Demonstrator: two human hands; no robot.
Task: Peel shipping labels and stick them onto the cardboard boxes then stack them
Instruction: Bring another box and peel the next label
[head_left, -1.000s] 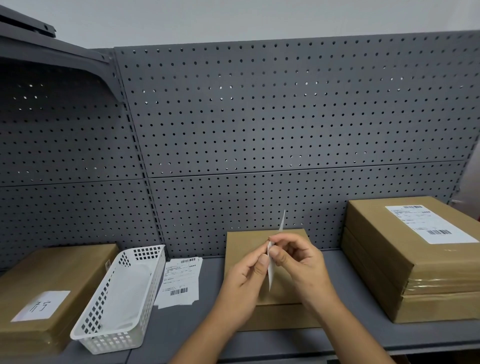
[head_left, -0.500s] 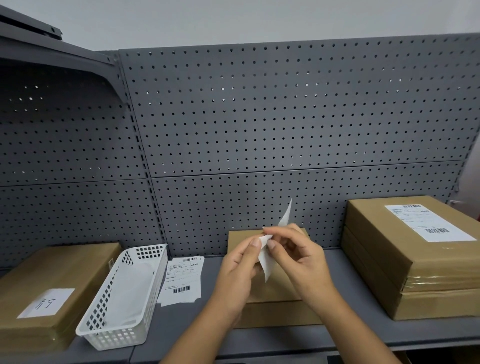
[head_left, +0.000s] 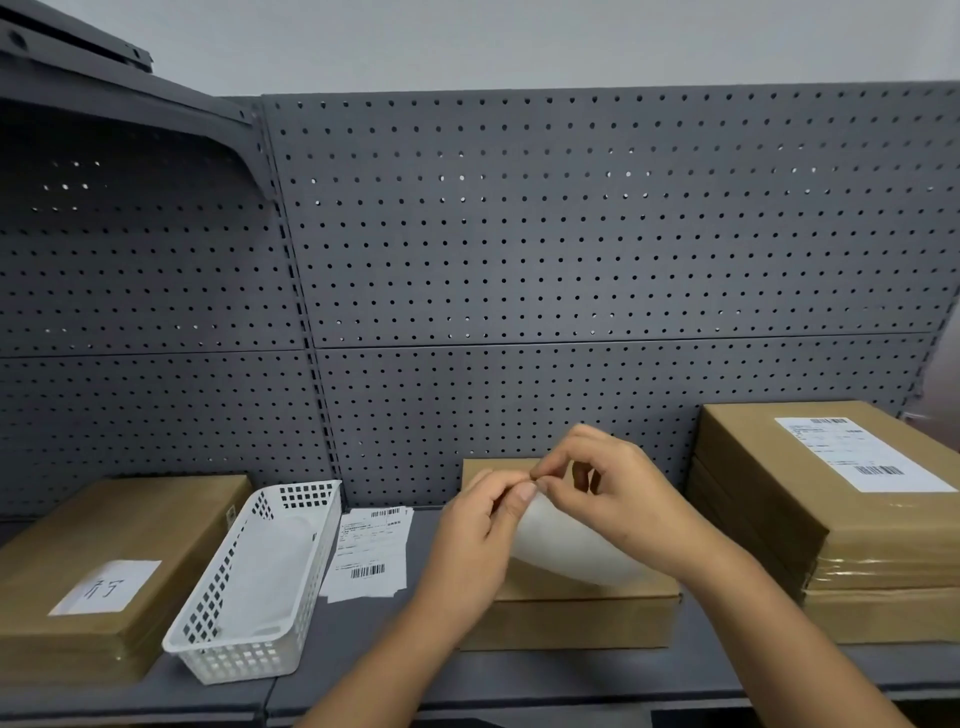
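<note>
Brown cardboard box lies flat at the centre of the grey shelf, under both hands. Head view only. Left hand and right hand meet above it, each pinching the top edge of a white label sheet between thumb and forefinger. Sheet curves down over the box top. Cannot tell if label and backing have parted. Loose labels lie left of the box, beside a white basket. Labelled box stack at right.

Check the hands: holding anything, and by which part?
The left hand and right hand both pinch one white label sheet at its upper edge; the rest curves above the middle box.
</note>
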